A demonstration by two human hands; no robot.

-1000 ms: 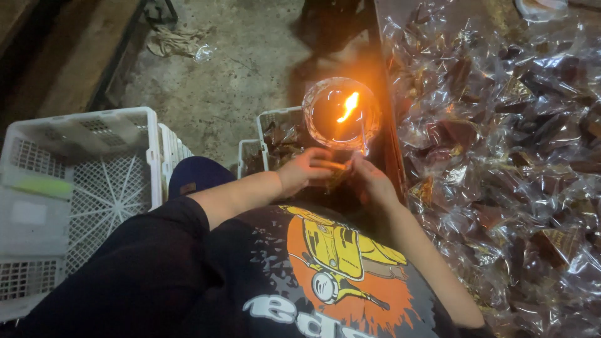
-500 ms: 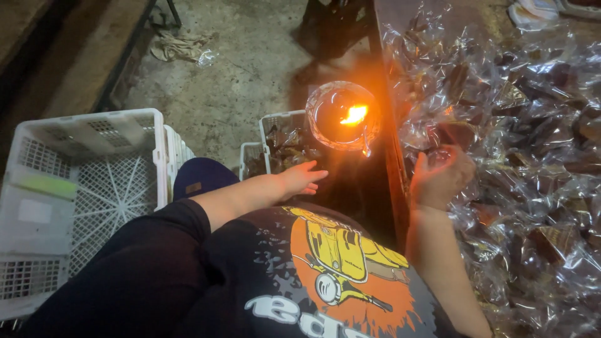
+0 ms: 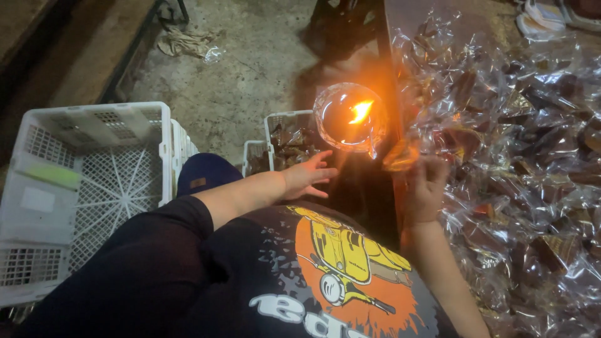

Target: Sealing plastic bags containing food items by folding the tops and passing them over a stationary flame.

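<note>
A small flame burns inside a round glass lamp (image 3: 349, 117) at the left edge of the table. My left hand (image 3: 307, 177) hovers open below the lamp, fingers spread, holding nothing. My right hand (image 3: 427, 185) is at the table's edge, fingers closed on a clear plastic-wrapped brown snack packet (image 3: 400, 156) lit orange by the flame. A big heap of the same clear packets (image 3: 526, 150) covers the table to the right.
A large white plastic crate (image 3: 87, 188) stands at my left on the concrete floor. A smaller white basket (image 3: 285, 141) holding wrapped packets sits under the lamp. A crumpled rag (image 3: 181, 42) lies on the floor farther away. Sandals (image 3: 551, 14) show at top right.
My hands, together under the lamp a second ago, have parted. The right hand moved right to the heap and took hold of a packet; the left stayed low and opened.
</note>
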